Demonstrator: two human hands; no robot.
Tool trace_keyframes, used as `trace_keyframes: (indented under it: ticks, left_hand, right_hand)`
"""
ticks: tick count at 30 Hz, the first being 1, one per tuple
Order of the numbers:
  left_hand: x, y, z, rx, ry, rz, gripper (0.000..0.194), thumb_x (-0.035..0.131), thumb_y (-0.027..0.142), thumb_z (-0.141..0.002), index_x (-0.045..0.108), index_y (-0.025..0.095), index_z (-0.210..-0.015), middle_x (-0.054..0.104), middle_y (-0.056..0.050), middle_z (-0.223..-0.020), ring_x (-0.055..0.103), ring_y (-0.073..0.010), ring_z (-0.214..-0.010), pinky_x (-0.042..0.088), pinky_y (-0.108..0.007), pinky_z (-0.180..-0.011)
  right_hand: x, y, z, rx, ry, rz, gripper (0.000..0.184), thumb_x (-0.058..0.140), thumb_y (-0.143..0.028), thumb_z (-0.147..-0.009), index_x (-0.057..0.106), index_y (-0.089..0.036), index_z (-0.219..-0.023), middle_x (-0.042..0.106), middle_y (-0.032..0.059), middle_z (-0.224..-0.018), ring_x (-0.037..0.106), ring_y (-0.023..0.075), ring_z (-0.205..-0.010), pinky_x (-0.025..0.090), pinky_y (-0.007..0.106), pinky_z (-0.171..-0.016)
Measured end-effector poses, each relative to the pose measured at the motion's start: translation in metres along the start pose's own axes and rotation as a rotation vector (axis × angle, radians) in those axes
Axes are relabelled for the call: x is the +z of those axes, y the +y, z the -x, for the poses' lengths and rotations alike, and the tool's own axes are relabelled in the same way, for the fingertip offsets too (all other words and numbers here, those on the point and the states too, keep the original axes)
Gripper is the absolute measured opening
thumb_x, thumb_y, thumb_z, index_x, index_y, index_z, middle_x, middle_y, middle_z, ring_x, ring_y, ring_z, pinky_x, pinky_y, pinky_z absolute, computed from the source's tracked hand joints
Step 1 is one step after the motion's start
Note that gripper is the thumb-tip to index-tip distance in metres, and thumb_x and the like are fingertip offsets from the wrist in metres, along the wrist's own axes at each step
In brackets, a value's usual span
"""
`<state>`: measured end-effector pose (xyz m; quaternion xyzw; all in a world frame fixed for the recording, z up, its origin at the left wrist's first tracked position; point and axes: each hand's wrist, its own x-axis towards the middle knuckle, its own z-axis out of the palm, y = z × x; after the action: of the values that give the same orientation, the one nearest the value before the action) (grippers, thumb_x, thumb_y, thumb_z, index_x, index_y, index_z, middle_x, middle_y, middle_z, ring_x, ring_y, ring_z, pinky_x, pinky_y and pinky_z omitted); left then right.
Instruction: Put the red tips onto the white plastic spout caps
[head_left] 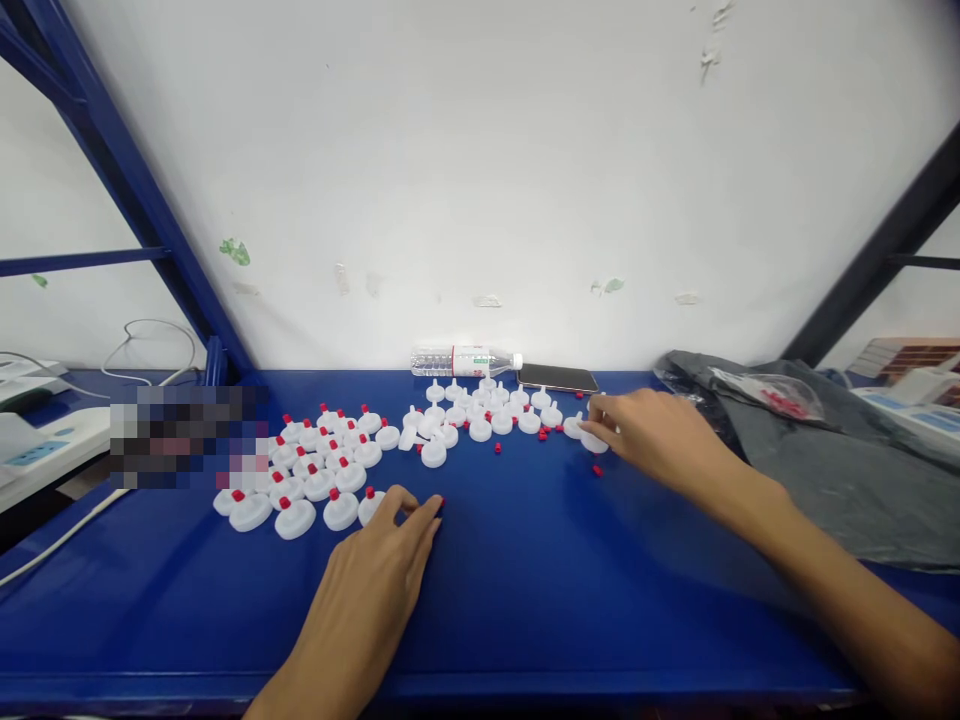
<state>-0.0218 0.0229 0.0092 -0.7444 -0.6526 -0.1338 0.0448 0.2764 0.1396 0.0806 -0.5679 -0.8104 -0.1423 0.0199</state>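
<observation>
On the blue table (525, 580) lie several white round caps. A left group (315, 470) has red tips fitted; a far group (480, 410) is mostly plain white, with loose red tips (551, 430) scattered beside it. My left hand (382, 560) rests on the table with fingers pressed together, a small red tip (441, 502) at its fingertips, next to a capped white piece (369, 505). My right hand (652, 430) reaches to the far group's right end, fingers curled on a white cap (592, 440).
A clear water bottle (465, 361) lies by the wall, with a dark phone (559, 378) beside it. Grey plastic bags (817, 450) cover the right side. A blurred patch and white devices with cables (45, 440) sit at the left. Blue shelf struts (127, 190) rise on both sides.
</observation>
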Motion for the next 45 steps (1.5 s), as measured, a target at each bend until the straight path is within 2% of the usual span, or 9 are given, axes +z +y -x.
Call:
trace_keyframes:
  ticks: [3,7,10,13,16,21,26,33,45]
  left_hand:
    - [-0.001,0.0,-0.001,0.02,-0.009,0.032,0.035,0.043,0.023,-0.105,0.07,0.025,-0.127,0.069,-0.004,-0.109,0.075,-0.0171,-0.076,0.058,-0.027,-0.065]
    - [-0.002,0.002,0.0,0.031,-0.006,0.073,0.029,0.046,0.022,-0.103,0.071,0.023,-0.116,0.069,-0.004,-0.109,0.076,-0.0187,-0.083,0.061,-0.029,-0.071]
    - [-0.002,0.004,0.001,0.035,0.014,0.098,0.024,0.048,0.02,-0.102,0.069,0.022,-0.113,0.068,-0.004,-0.11,0.076,-0.0203,-0.085,0.061,-0.03,-0.07]
    - [-0.001,0.004,0.002,0.044,0.048,0.116,0.022,0.048,0.02,-0.102,0.067,0.021,-0.111,0.068,-0.006,-0.112,0.077,-0.0225,-0.087,0.062,-0.032,-0.068]
    - [0.0,0.003,0.002,0.065,0.091,0.135,0.018,0.049,0.019,-0.101,0.066,0.02,-0.107,0.07,-0.006,-0.109,0.077,-0.0239,-0.086,0.062,-0.033,-0.065]
    - [0.003,0.003,0.006,0.138,0.179,0.18,0.015,0.053,0.018,-0.099,0.065,0.022,-0.107,0.076,-0.001,-0.102,0.078,-0.0221,-0.077,0.061,-0.033,-0.063]
    - [0.004,0.003,0.009,0.192,0.325,0.238,0.017,0.05,0.023,-0.102,0.067,0.022,-0.107,0.078,0.001,-0.086,0.076,-0.019,-0.066,0.057,-0.028,-0.053]
    - [-0.001,0.007,0.01,0.294,0.486,0.389,0.017,0.052,0.02,-0.103,0.065,0.024,-0.113,0.076,0.002,-0.105,0.075,-0.0087,-0.092,0.055,-0.015,-0.084]
    - [-0.004,0.026,0.009,0.397,0.312,0.709,0.03,0.056,0.006,-0.098,0.068,0.027,-0.115,0.071,0.003,-0.102,0.071,-0.0056,-0.087,0.053,-0.011,-0.081]
  right_hand:
    - [-0.008,-0.009,0.004,-0.111,0.067,-0.265,0.027,0.056,-0.042,-0.101,0.07,-0.025,-0.085,0.076,0.0015,-0.076,0.066,0.0199,-0.064,0.031,0.029,-0.056]
    - [-0.003,-0.039,0.014,-0.39,-0.046,-0.564,0.027,0.059,-0.042,-0.101,0.071,-0.024,-0.085,0.075,-0.0014,-0.078,0.066,0.0153,-0.067,0.037,0.027,-0.061]
    - [0.008,-0.063,0.023,-0.511,-0.095,-0.678,0.025,0.055,-0.045,-0.103,0.071,-0.025,-0.103,0.072,-0.0011,-0.088,0.064,0.0141,-0.071,0.038,0.026,-0.064]
    - [0.014,-0.073,0.029,-0.497,-0.109,-0.713,0.04,0.053,-0.058,-0.1,0.063,-0.031,-0.128,0.068,-0.0012,-0.095,0.062,0.0148,-0.072,0.039,0.028,-0.066]
    - [0.014,-0.072,0.029,-0.435,-0.121,-0.681,0.059,0.06,-0.071,-0.089,0.059,-0.034,-0.134,0.066,-0.0008,-0.099,0.062,0.0175,-0.076,0.039,0.03,-0.069]
    - [0.016,-0.071,0.026,-0.438,-0.14,-0.635,0.042,0.059,-0.065,-0.093,0.068,-0.027,-0.109,0.066,-0.0014,-0.104,0.059,0.0151,-0.072,0.038,0.03,-0.065]
    - [0.017,-0.078,0.029,-0.515,-0.105,-0.627,0.035,0.05,-0.054,-0.103,0.066,-0.028,-0.121,0.066,0.0002,-0.11,0.062,0.0156,-0.077,0.039,0.03,-0.065]
    - [0.019,-0.086,0.033,-0.58,-0.083,-0.622,0.039,0.051,-0.056,-0.102,0.065,-0.029,-0.127,0.065,0.0003,-0.108,0.064,0.016,-0.079,0.039,0.03,-0.064]
    - [0.03,-0.089,0.036,-0.658,-0.056,-0.767,0.04,0.056,-0.058,-0.099,0.069,-0.024,-0.115,0.066,0.0,-0.104,0.063,0.0137,-0.08,0.042,0.026,-0.068]
